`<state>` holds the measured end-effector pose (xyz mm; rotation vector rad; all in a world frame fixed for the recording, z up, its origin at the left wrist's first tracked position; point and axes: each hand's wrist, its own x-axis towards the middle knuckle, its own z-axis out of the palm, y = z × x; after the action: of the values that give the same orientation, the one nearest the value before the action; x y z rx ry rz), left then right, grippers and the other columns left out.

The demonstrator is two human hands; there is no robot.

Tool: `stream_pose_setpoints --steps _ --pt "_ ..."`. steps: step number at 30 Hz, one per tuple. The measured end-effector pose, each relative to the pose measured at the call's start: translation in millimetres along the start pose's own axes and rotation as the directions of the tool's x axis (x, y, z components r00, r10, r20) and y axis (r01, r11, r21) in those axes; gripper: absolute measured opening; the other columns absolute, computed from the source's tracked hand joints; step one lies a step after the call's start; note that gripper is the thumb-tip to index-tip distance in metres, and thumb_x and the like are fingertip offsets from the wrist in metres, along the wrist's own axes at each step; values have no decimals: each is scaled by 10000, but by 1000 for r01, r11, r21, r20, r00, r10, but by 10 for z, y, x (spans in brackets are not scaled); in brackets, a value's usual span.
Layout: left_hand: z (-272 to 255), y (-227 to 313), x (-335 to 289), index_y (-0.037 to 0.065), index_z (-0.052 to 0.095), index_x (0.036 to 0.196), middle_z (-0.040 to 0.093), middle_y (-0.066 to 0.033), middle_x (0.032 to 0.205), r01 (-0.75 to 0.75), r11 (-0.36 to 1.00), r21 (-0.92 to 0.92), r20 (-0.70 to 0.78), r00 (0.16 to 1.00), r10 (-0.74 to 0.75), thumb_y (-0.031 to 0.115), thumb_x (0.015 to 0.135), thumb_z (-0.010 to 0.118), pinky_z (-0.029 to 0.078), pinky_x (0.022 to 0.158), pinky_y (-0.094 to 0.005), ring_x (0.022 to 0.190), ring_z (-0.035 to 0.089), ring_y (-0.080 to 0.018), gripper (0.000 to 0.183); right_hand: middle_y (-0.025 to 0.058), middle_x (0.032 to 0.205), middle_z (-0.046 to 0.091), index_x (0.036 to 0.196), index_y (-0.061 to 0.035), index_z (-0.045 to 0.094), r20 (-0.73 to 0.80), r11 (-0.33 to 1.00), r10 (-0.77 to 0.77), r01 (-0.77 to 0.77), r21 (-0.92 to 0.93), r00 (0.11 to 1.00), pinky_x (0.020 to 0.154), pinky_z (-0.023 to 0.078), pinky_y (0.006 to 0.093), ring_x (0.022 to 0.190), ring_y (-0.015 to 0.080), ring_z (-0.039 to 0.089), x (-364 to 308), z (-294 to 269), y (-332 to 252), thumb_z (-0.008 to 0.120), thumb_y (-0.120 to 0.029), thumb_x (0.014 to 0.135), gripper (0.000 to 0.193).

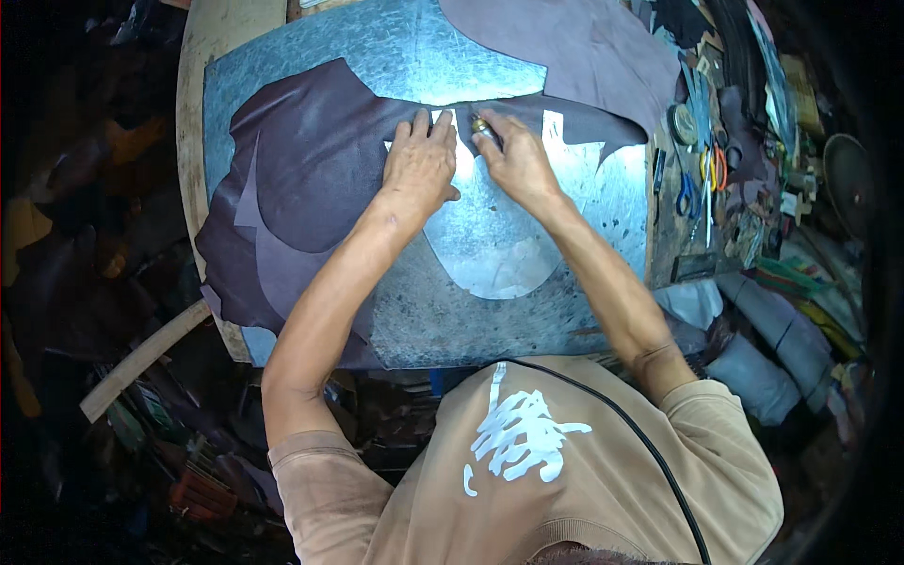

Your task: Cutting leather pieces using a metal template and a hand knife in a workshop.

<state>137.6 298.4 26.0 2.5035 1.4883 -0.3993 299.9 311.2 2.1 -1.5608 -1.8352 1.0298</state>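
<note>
My left hand [419, 162], spread flat at upper centre, pins the dark leather [311, 160] taut while my right grip [513, 155] pinches a brass-tipped cutting tool [481, 125] at its edge.

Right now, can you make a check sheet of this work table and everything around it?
Surface: galvanised metal sheet on a wooden table, shiny under strong light.
Job's things: dark brown leather hide spread flat, with pieces cut out; small brass-tipped tool.
Clutter: scissors, second leather piece, rolled materials at the right edge.
Hands: left hand pressing flat on the leather; right hand gripping the tool.
Cables: black cable across the tan shirt.
Surroundings: dark, scraps on the floor.
</note>
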Motion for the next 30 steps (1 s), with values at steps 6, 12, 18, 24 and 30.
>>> stream_pose_setpoints --steps 6,12,18,24,30 --pt "50 -129 -12 -45 513 1307 447 -148 1429 -90 996 -26 -69 994 88 442 646 820 375 1002 -433 1315 406 -344 877 259 1010 608 1172 46 614 -173 986 -43 14 -167 984 797 519 472 899 416 632 -58 318 -87 573 -120 876 341" --pt "32 -200 -4 -43 522 1298 445 -143 1430 -135 990 -47 -75 988 132 479 656 806 369 1008 -445 1316 399 -361 875 252 966 611 1156 20 637 -201 969 38 -86 -234 979 776 505 465 875 418 621 -64 402 -195 607 -116 859 328" --pt "30 -273 -5 -22 546 1280 441 -138 1420 -155 985 -73 -36 988 152 482 661 803 367 1004 -468 1309 396 -367 839 258 978 589 1151 14 633 -224 960 34 -95 -264 974 718 532 479 826 427 634 -88 474 -254 557 -120 877 314" --pt "52 -298 26 -12 561 1258 463 -145 1386 -192 977 -95 -41 981 189 495 658 800 376 991 -473 1285 412 -360 821 258 953 587 1166 -7 630 -221 965 82 -133 -227 972 717 524 481 815 433 624 -114 480 -282 561 -115 874 318" --pt "218 -306 45 39 636 1205 505 -121 1277 -202 979 27 -196 959 203 550 664 767 384 955 -428 1210 446 -353 755 271 929 595 1158 29 622 -192 972 113 -148 -180 975 737 514 476 794 431 612 -200 457 -341 554 -103 874 320"
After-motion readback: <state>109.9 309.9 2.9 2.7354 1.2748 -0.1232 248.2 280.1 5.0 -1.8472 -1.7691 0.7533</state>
